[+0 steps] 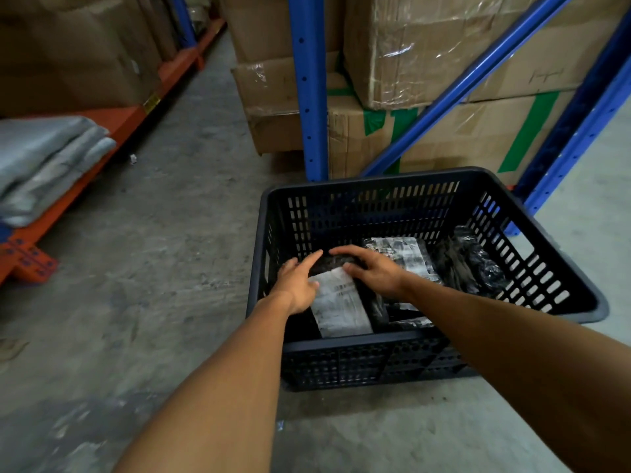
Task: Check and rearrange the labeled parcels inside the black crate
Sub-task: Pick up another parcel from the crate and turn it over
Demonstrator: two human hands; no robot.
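Observation:
A black slotted crate stands on the concrete floor. Inside it lie black plastic parcels with white labels. One labeled parcel rests at the near left of the crate. My left hand lies on its left edge, fingers spread, index finger pointing forward. My right hand presses flat on its top right part. A second labeled parcel lies behind my right hand. An unlabeled crumpled black bag fills the right side.
Blue rack posts and stacked cardboard boxes stand right behind the crate. On the left, an orange rack beam carries folded grey bags. Bare concrete aisle runs between the racks.

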